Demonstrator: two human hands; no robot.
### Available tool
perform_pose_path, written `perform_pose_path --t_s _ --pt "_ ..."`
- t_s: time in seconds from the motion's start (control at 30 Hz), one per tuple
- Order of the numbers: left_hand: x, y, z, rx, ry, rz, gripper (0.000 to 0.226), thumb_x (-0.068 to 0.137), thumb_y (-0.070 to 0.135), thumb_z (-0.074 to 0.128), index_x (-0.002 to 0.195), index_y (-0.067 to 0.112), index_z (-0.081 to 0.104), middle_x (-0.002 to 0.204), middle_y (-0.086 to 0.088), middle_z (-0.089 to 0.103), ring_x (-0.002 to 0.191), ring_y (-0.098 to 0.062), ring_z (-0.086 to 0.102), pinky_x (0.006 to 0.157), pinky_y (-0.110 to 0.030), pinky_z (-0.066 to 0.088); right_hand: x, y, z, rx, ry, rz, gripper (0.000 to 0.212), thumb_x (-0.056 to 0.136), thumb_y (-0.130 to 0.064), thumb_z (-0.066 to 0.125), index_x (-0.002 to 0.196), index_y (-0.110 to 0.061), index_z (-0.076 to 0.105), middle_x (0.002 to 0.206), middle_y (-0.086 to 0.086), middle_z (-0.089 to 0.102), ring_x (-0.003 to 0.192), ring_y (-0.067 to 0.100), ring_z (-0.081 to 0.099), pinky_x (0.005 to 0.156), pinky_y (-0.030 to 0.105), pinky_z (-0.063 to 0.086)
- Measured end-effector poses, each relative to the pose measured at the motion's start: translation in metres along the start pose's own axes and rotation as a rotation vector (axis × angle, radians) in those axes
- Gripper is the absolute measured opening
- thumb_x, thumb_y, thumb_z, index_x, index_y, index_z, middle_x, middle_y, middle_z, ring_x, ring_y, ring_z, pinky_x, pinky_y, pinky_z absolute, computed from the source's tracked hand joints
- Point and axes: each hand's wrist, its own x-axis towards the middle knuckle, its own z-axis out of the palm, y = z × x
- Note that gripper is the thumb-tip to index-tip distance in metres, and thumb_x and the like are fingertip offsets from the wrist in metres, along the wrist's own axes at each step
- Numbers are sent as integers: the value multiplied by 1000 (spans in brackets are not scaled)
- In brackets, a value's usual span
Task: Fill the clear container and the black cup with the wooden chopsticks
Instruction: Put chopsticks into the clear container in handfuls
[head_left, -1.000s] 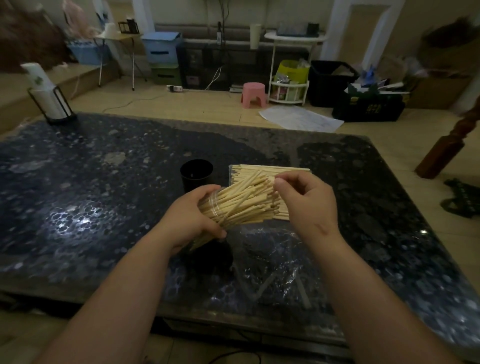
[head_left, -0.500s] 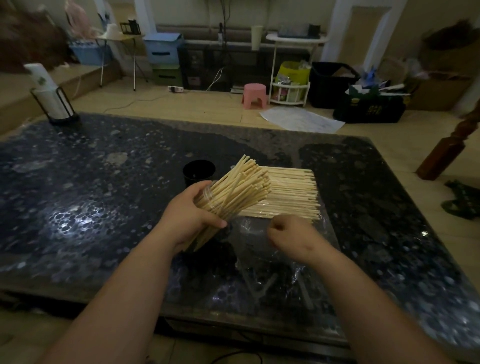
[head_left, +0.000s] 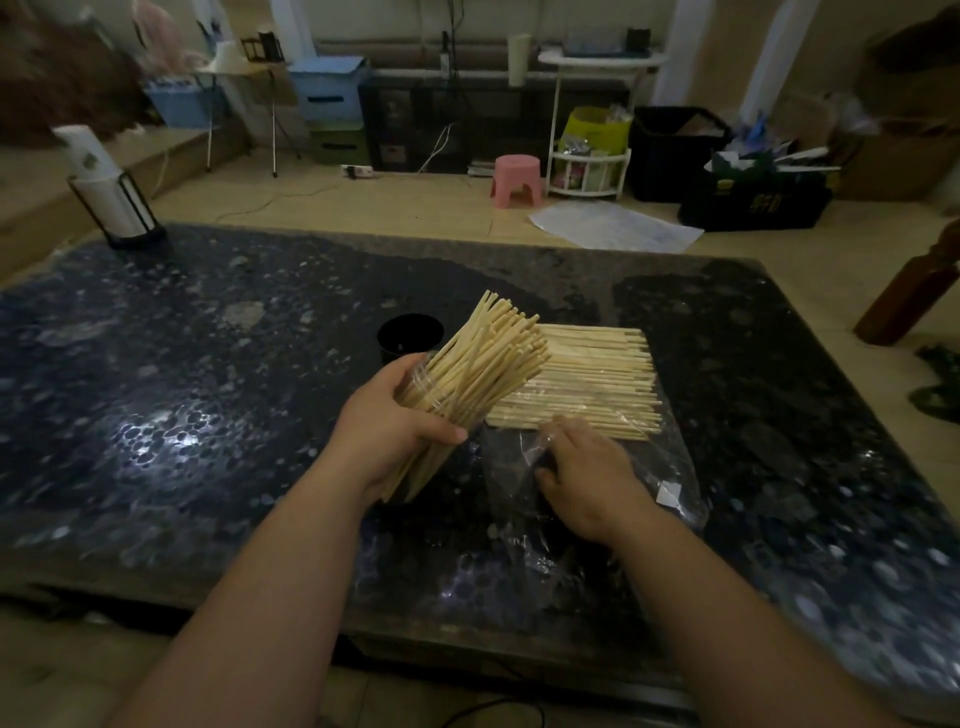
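Pale wooden chopsticks (head_left: 488, 358) fill a clear cylindrical plastic container (head_left: 436, 397), their ends fanning out of its mouth. The container is tilted, with its mouth toward the upper right, and is lifted over the middle of the dark speckled stone table (head_left: 208, 364). The left hand (head_left: 395, 431) grips it, fingers (head_left: 400, 371) wrapped over the far wall and thumb across the near side. The lower ends of the sticks show below the palm.

Just behind the container's mouth stands a black round cup (head_left: 410, 335), upright on the table; nothing can be made out inside it. To the right lies a flat pile of loose chopsticks (head_left: 592, 384), side by side and running left to right, on a crinkled clear plastic bag (head_left: 654, 467) spread on the table.

The right hand (head_left: 587, 473) rests knuckles-up on that bag, just in front of the pile's near edge. Its fingers are curled down onto the film, which bunches up beside them, but I cannot tell if they pinch it.

At the table's far left corner a white paper roll in a black wire holder (head_left: 111, 197) stands upright. On the floor beyond are a small pink plastic stool (head_left: 517, 179), a white tiered rack (head_left: 589, 161) and a white sheet (head_left: 613, 226).
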Motion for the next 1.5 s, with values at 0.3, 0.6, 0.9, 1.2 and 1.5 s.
perform_pose_path --t_s 0.3,0.6,0.9,1.2,1.5 --pt "5 -4 -1 -4 -4 5 100 40 10 90 131 40 61 121 11 68 114 -16 61 103 -42 49 10 -5 -1 -56 22 86 55 100 -35 43 152 -27 29 155 0 37 142 25 30 113 48 24" --pt "5 -4 -2 -2 -16 -2 102 41 9 90 133 39 60 123 10 66 116 -17 60 104 -44 48 15 -9 -6 -73 56 131 40 97 -28 45 137 -29 50 142 0 47 130 28 40 105 48 30" --pt "8 -5 -3 -1 -23 -32 105 35 18 90 131 46 58 124 13 65 118 -18 59 105 -50 47 11 -8 2 -120 154 136 24 89 -12 55 100 -25 72 107 -1 66 103 23 59 89 35 40" --pt "1 -1 -3 4 -27 -12 98 49 3 90 134 40 59 122 11 66 115 -17 61 105 -47 48 -7 -2 -3 27 -8 87 25 93 -24 61 117 -28 64 116 4 65 107 25 59 93 39 50" --pt "-5 2 1 40 -20 -11 99 52 2 90 136 40 56 125 11 62 118 -18 57 107 -48 45 -25 -3 1 -183 4 68 31 98 -27 54 128 -19 53 129 6 53 120 28 48 99 41 40"
